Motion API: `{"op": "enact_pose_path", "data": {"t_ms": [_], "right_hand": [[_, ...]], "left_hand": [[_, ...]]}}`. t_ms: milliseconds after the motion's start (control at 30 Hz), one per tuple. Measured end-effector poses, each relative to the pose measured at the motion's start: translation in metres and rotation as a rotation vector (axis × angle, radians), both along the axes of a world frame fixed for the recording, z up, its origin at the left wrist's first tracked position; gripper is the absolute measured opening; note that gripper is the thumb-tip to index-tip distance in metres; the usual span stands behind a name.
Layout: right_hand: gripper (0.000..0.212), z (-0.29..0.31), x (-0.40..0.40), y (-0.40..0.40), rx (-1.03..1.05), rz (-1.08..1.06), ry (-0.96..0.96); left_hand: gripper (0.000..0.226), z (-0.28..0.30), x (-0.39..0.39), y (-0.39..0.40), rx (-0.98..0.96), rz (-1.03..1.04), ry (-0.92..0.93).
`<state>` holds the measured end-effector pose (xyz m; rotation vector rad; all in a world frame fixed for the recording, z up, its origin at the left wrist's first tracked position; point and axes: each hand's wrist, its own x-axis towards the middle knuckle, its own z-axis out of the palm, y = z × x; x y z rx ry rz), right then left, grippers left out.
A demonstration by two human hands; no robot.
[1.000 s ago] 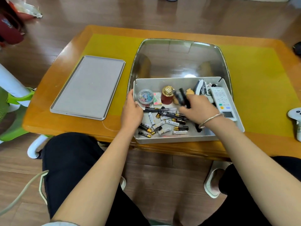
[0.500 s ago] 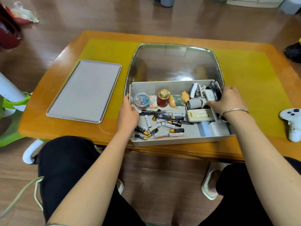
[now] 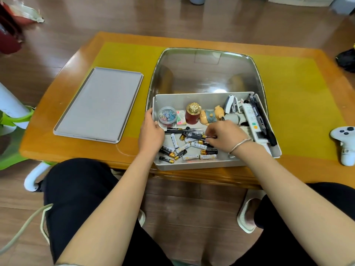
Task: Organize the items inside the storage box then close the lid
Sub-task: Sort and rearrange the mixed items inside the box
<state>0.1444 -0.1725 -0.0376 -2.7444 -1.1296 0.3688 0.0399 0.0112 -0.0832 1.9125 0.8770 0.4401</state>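
Observation:
The grey storage box (image 3: 192, 164) sits at the table's near edge. My left hand (image 3: 150, 134) grips its left wall. Inside my right hand (image 3: 225, 137) reaches into the middle, its fingertips curled on a black pen (image 3: 194, 134) lying over several loose batteries (image 3: 184, 149). Along the back stand a clear tub of clips (image 3: 167, 116), sticky notes (image 3: 181, 117), a red jar with a gold cap (image 3: 193, 114) and a pig figurine (image 3: 211, 115). A stapler (image 3: 231, 104), a white remote (image 3: 253, 121) and black markers (image 3: 266, 123) lie on the right. The flat grey lid (image 3: 98, 104) rests left of the box.
A glossy glass panel (image 3: 205, 72) is set in the yellow table top behind the box. A white game controller (image 3: 345, 144) lies at the right table edge. My knees are under the near edge. A green and white chair stands at the left.
My right hand left the remote side of the box and moved left to the pens and batteries in the middle. The left hand kept its hold on the box wall.

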Motion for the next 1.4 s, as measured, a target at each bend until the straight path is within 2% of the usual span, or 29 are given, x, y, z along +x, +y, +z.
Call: {"op": "enact_pose_path", "data": {"t_ms": [167,233,333,533,667,867,1100,1267,1400], "right_hand": [[0.014,-0.015,-0.006,0.018,-0.201,0.061,0.013],[0.013,-0.019,-0.006,0.02,-0.194,0.07,0.012],[0.024,-0.022,-0.004,0.019,-0.145,0.049,0.005],[0.018,-0.021,-0.002,0.016,-0.145,0.191,0.072],[0.018,-0.016,-0.003,0.014,-0.282,0.301,0.148],[0.007,-0.018,-0.003,0.026,-0.402,0.374,0.106],[0.02,-0.027,-0.008,0.031,-0.357,0.373,-0.021],[0.005,-0.027,-0.012,0.038,-0.436,0.426,0.009],[0.017,-0.024,-0.011,0.039,-0.461,0.475,-0.069]], "left_hand": [[0.053,0.0,0.001,0.001,-0.01,0.015,0.024],[0.052,0.0,0.001,0.0,-0.016,0.025,0.029],[0.05,0.0,0.001,-0.001,-0.018,0.033,0.024],[0.048,0.001,0.001,-0.001,-0.02,0.036,0.014],[0.048,0.001,0.001,-0.001,-0.025,0.032,0.018],[0.049,0.001,0.001,-0.001,-0.019,0.032,0.016],[0.048,0.001,0.001,0.001,-0.019,0.025,0.024],[0.049,0.002,0.001,-0.001,-0.013,0.03,0.018],[0.048,0.003,0.0,0.0,-0.012,0.025,0.025]]}}
